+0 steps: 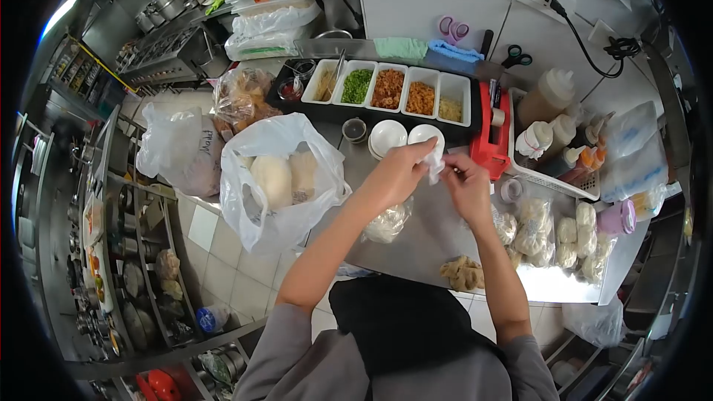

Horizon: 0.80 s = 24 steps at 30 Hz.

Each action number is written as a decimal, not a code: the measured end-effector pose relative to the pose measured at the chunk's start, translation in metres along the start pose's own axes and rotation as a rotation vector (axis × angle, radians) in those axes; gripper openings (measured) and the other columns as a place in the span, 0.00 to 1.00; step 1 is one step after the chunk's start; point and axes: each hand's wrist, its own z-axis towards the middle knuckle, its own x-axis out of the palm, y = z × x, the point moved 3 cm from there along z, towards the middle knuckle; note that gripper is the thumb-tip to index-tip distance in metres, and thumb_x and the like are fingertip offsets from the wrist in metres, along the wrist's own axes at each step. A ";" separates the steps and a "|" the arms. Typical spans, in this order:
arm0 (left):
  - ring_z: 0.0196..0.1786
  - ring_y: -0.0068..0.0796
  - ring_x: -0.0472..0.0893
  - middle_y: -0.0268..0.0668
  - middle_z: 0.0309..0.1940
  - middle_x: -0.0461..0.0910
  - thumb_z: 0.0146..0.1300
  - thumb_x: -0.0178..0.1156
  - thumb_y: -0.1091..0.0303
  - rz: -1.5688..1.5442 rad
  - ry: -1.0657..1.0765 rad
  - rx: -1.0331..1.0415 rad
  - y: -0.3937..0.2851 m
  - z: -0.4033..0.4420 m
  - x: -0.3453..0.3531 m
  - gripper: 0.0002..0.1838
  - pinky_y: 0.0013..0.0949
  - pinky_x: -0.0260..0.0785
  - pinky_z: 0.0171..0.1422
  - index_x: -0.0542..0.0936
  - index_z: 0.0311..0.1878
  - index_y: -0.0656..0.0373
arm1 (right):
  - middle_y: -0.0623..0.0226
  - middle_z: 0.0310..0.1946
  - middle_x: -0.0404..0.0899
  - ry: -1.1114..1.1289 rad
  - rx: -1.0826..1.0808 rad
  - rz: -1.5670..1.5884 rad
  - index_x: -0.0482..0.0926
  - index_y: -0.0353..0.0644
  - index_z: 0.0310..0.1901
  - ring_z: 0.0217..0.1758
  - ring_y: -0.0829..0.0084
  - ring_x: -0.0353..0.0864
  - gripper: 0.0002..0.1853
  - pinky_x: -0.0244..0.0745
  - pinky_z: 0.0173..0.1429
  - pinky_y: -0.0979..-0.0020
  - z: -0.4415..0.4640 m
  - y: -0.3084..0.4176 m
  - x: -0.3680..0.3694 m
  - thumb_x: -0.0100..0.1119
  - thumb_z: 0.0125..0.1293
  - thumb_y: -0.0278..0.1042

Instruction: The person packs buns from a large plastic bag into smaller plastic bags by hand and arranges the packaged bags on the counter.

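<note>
White material (435,166) is pinched by left hand (410,161) and right hand (466,184), chopped-greens tub (353,104) beyond.

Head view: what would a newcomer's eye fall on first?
Probably the row of white trays at the counter's back, one heaped with bright green bits. Next, the red device to their right. Then, at centre, the left hand and right hand, fingers meeting at something crumpled and white.
</note>
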 end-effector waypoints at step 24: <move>0.29 0.27 0.77 0.38 0.28 0.78 0.56 0.59 0.74 -0.279 -0.189 -0.407 -0.005 -0.111 -0.023 0.19 0.29 0.71 0.36 0.74 0.53 0.60 | 0.52 0.32 0.78 0.510 -0.248 -0.309 0.77 0.34 0.38 0.38 0.52 0.78 0.07 0.74 0.42 0.60 -0.065 0.044 0.044 0.57 0.58 0.24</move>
